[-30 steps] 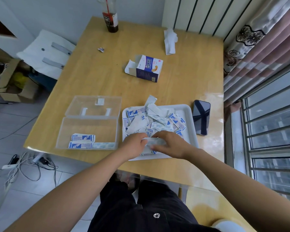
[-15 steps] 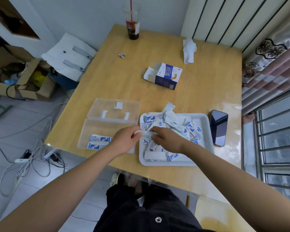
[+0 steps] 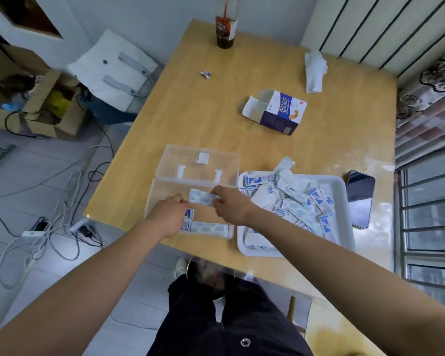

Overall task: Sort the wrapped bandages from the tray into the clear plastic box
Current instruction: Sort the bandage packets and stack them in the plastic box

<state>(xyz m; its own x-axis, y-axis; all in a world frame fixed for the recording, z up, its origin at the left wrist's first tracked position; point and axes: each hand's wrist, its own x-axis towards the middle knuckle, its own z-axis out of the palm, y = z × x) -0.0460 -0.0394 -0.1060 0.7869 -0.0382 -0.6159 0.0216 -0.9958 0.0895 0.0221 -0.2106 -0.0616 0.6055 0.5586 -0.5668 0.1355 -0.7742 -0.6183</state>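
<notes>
**White-wrapped bandage (image 3: 201, 197) pinched over the box (image 3: 155, 199)**

My left hand (image 3: 168, 217) and right hand (image 3: 231, 206) each pinch one end of it between curled fingers, holding it flat above the clear box. Other strips (image 3: 208, 228) lie along the box's near wall. The pile (image 3: 293, 204) fills the white tray (image 3: 344, 201) just beside the box, with a phone (image 3: 360, 199) to the tray's right.

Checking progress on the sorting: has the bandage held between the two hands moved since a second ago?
Yes. The wrapped bandage has gone left, from above the white tray to above the clear plastic box.
</notes>
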